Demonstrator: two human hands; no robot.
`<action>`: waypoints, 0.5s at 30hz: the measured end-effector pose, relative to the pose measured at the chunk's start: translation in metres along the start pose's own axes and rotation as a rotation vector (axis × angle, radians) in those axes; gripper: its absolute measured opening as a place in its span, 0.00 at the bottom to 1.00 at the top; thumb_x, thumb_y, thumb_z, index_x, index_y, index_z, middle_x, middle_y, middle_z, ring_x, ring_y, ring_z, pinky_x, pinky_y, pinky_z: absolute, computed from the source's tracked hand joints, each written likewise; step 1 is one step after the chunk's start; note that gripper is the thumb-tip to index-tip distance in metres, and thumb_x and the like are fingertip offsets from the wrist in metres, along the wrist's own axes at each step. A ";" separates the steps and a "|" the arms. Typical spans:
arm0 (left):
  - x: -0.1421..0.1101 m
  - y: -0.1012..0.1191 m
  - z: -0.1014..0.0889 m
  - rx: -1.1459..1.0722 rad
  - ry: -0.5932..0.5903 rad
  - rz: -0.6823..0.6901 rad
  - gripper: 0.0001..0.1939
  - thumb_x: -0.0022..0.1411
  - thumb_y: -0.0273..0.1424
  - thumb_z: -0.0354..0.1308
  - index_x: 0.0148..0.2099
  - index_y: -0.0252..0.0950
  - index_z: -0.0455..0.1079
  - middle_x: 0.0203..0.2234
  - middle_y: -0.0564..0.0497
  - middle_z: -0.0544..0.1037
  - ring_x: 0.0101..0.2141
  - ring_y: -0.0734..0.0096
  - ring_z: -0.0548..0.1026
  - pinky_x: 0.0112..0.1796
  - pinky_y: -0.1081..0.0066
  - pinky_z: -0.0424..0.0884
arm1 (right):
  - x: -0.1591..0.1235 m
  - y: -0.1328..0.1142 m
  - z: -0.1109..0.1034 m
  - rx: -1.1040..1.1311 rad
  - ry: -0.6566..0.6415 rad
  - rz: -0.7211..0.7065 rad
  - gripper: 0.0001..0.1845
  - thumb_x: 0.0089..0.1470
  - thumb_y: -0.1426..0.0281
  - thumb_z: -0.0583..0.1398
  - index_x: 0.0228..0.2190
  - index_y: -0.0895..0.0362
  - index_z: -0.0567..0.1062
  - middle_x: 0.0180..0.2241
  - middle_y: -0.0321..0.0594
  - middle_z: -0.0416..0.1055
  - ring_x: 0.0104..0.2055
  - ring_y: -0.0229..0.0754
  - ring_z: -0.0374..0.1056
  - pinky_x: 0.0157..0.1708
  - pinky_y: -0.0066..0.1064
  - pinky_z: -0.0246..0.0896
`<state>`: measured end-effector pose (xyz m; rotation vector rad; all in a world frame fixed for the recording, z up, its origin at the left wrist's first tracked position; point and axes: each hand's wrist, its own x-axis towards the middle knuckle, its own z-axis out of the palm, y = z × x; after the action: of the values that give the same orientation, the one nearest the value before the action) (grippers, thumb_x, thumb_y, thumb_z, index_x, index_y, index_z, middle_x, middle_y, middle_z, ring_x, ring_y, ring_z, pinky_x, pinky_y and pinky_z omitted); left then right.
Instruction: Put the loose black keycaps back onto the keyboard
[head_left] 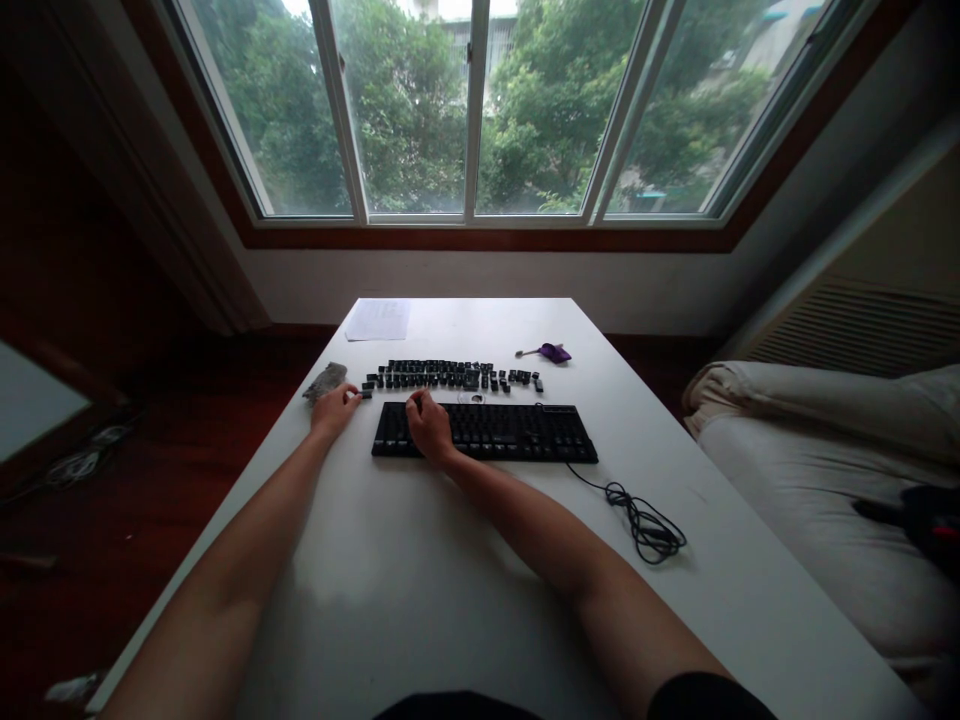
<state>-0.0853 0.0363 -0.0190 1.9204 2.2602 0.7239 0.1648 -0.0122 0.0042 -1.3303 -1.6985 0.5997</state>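
A black keyboard [510,432] lies across the white table in front of me. Over its left part is my right hand [431,428], closed, with thumb and fingertips together; what they hold, if anything, is too small to make out. Left of the keyboard, my left hand [335,410] rests at the table, its thumb and forefinger pinched at a dark keycap [366,394]. Loose black keycaps [431,380] stand in rows behind the keyboard. A crumpled grey cloth [327,380] lies just behind my left hand.
A small clear dish [471,398] sits behind the keyboard. Farther back are a purple item [555,353] with a thin light handle, and white paper [379,320]. The coiled cable [649,525] lies at the right. A covered couch [795,490] stands beside the table [420,600].
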 end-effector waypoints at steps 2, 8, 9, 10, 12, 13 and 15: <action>0.001 0.000 0.001 0.032 -0.012 -0.002 0.16 0.64 0.44 0.55 0.49 0.45 0.75 0.34 0.51 0.80 0.35 0.62 0.75 0.36 0.69 0.64 | 0.000 -0.001 0.000 0.002 -0.010 0.007 0.11 0.63 0.62 0.51 0.37 0.53 0.71 0.26 0.36 0.71 0.31 0.43 0.68 0.34 0.29 0.53; 0.001 0.000 0.003 0.069 -0.027 0.018 0.17 0.64 0.44 0.54 0.51 0.46 0.73 0.35 0.52 0.80 0.35 0.62 0.75 0.36 0.68 0.64 | -0.002 -0.003 0.000 0.006 -0.003 -0.006 0.11 0.62 0.62 0.52 0.36 0.53 0.72 0.25 0.35 0.70 0.30 0.42 0.68 0.33 0.28 0.53; 0.001 0.001 0.003 0.073 -0.023 0.015 0.17 0.64 0.44 0.54 0.52 0.46 0.73 0.35 0.52 0.80 0.35 0.62 0.75 0.36 0.68 0.64 | -0.002 -0.004 0.000 0.007 -0.003 -0.011 0.12 0.63 0.62 0.52 0.36 0.53 0.72 0.25 0.35 0.70 0.30 0.41 0.68 0.33 0.28 0.53; 0.001 0.001 0.003 0.076 -0.018 0.013 0.17 0.65 0.43 0.54 0.52 0.47 0.72 0.35 0.52 0.80 0.35 0.62 0.75 0.36 0.68 0.64 | -0.003 -0.004 0.000 0.008 -0.003 -0.014 0.12 0.63 0.62 0.52 0.36 0.53 0.72 0.25 0.35 0.70 0.29 0.41 0.68 0.32 0.28 0.53; 0.000 0.003 0.003 0.080 -0.009 0.015 0.17 0.65 0.42 0.54 0.52 0.46 0.72 0.35 0.51 0.80 0.35 0.62 0.75 0.36 0.68 0.65 | -0.003 -0.005 -0.001 0.005 -0.003 -0.015 0.12 0.62 0.62 0.52 0.36 0.53 0.72 0.25 0.35 0.70 0.29 0.41 0.68 0.32 0.28 0.53; 0.000 0.003 0.003 0.081 -0.006 0.018 0.16 0.65 0.42 0.54 0.52 0.46 0.72 0.34 0.51 0.80 0.35 0.62 0.75 0.36 0.68 0.65 | -0.003 -0.005 -0.001 0.004 -0.005 -0.017 0.11 0.62 0.62 0.52 0.36 0.53 0.72 0.25 0.35 0.70 0.28 0.41 0.68 0.32 0.28 0.53; 0.000 0.003 0.003 0.082 -0.001 0.028 0.16 0.65 0.40 0.54 0.52 0.45 0.72 0.34 0.51 0.80 0.36 0.62 0.75 0.36 0.68 0.65 | -0.003 -0.005 -0.001 0.005 -0.008 -0.020 0.12 0.62 0.62 0.52 0.36 0.54 0.72 0.24 0.34 0.70 0.28 0.41 0.67 0.32 0.28 0.53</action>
<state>-0.0813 0.0374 -0.0208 1.9917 2.3016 0.6425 0.1635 -0.0170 0.0079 -1.3074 -1.7140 0.5981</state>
